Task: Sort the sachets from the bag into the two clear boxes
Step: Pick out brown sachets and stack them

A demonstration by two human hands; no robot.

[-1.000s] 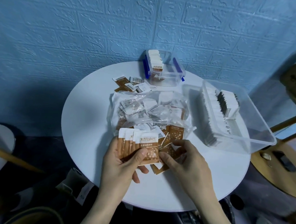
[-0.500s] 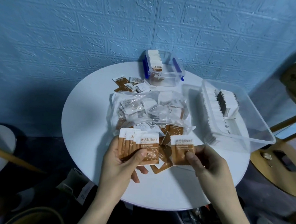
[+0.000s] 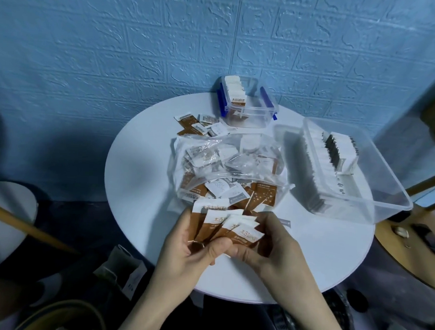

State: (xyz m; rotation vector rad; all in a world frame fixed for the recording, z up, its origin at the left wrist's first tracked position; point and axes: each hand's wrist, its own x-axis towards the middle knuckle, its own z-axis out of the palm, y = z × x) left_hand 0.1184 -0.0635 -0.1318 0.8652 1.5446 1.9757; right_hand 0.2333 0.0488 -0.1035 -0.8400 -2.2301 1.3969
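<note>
Both hands meet over the near edge of the round white table (image 3: 144, 201), holding a fanned stack of brown-and-white paper sachets (image 3: 223, 227). The left hand (image 3: 189, 251) grips the fan from below and from the left, its thumb curled over the lower brown ends. The right hand (image 3: 272, 248) pinches the rightmost sachet of the fan, its thumb lying across the bottom edge and its fingers curled behind the white top. The fan's white printed tops point away from the person, toward the middle of the table.

Just beyond the hands, at the table's centre, lies the crumpled clear plastic bag (image 3: 226, 162), with more sachets inside it and spilling from its near opening. A few loose sachets (image 3: 195, 126) lie past the bag toward the far edge. At the far edge stands the small clear box with blue clips (image 3: 247, 103), with a row of white-topped sachets standing upright in it. Along the right edge sits the large clear rectangular box (image 3: 376, 188), holding rows of white and dark sachets packed on edge.

Behind the table rises a blue wall with an embossed brick pattern (image 3: 117, 46). Wooden furniture (image 3: 414, 233) shows at the right, and a wooden rod (image 3: 26, 228) crosses the dim floor at the left.
</note>
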